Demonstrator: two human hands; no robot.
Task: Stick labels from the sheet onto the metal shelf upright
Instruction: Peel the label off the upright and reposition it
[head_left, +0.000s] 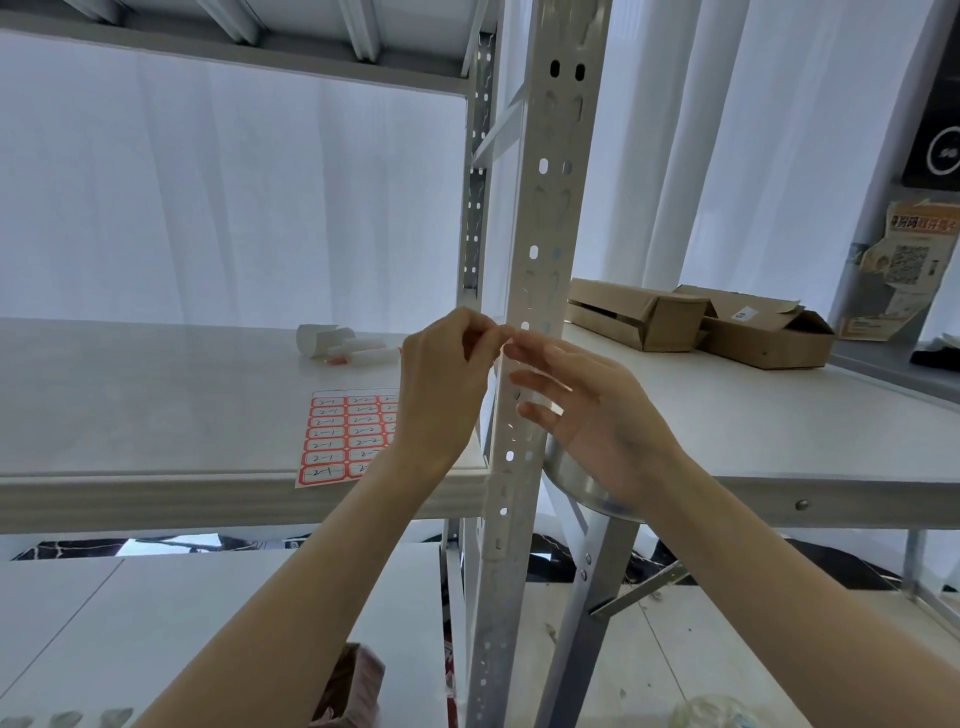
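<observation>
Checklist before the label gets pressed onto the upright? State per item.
1. Label in hand: left hand pinches a label, only its red edge shows. Ok.
2. Label at the upright: held against its left edge. Ok.
3. Label square and clear of the holes: fingers hide it. Cannot tell.
4. Right hand free to press: open, fingers spread beside the upright. Ok.
5. Sheet has labels left: it lies flat on the shelf and rows remain. Ok.
</observation>
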